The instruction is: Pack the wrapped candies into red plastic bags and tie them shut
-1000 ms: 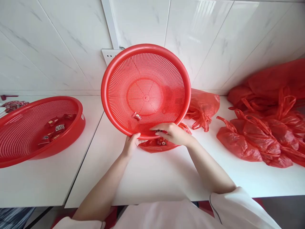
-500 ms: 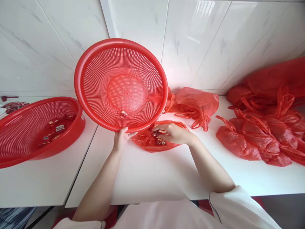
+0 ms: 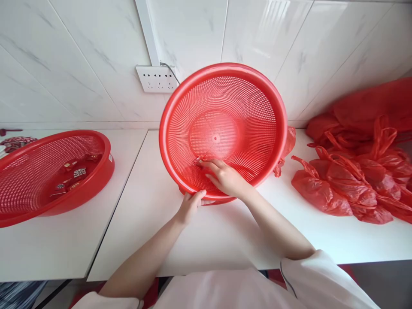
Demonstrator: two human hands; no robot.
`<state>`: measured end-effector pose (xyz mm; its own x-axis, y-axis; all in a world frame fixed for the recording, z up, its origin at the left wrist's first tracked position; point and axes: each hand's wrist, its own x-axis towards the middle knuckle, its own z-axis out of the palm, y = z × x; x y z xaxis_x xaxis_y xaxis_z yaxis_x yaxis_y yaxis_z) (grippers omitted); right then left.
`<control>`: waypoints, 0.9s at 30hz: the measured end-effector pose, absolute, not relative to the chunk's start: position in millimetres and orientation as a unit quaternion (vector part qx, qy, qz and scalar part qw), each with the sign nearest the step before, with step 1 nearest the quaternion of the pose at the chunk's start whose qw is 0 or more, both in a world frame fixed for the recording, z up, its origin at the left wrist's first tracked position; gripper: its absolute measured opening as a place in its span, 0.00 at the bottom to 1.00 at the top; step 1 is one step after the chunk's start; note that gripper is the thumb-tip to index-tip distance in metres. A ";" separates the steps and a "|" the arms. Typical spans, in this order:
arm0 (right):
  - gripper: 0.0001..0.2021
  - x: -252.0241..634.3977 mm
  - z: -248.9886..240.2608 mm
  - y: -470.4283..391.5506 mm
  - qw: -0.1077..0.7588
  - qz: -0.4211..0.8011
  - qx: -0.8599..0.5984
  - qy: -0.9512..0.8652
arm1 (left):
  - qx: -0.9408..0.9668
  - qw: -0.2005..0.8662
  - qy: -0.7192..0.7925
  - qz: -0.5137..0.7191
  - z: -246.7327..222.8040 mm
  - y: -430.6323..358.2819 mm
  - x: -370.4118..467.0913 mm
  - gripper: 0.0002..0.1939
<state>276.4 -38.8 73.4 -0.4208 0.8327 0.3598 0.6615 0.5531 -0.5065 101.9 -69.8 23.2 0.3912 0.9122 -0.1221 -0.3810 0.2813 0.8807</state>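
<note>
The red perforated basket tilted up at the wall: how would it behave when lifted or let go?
The red perforated basket probably stays stiff, since its round rim holds shape while tilted. It looks light for its size: thin plastic full of holes, steadied by the left hand at its lower rim. Standing on edge, it would likely tip flat or roll if released.

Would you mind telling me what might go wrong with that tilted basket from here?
The left hand grips only the near rim of the tilted red basket, so it could slip or tip sideways. The right hand reaches inside at a small wrapped piece, which might slide out. The basket also stands close to the wall socket and its cable.
</note>
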 end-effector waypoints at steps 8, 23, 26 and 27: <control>0.15 269.0 65.9 -40.0 0.252 0.244 -0.438 -0.828 | 0.411 0.725 0.335 0.439 19.7 -63.8 96.8 0.23; 0.14 306.0 91.0 -36.2 0.339 0.453 -0.400 -0.721 | 0.393 0.647 0.363 0.544 35.2 -23.7 62.7 0.21; 0.13 313.5 96.2 -37.0 0.320 0.395 -0.432 -0.745 | 0.387 0.627 0.367 0.568 36.7 -18.1 55.7 0.22; 0.13 315.6 97.4 -37.6 0.310 0.376 -0.440 -0.754 | 0.383 0.623 0.368 0.574 37.6 -16.8 53.8 0.22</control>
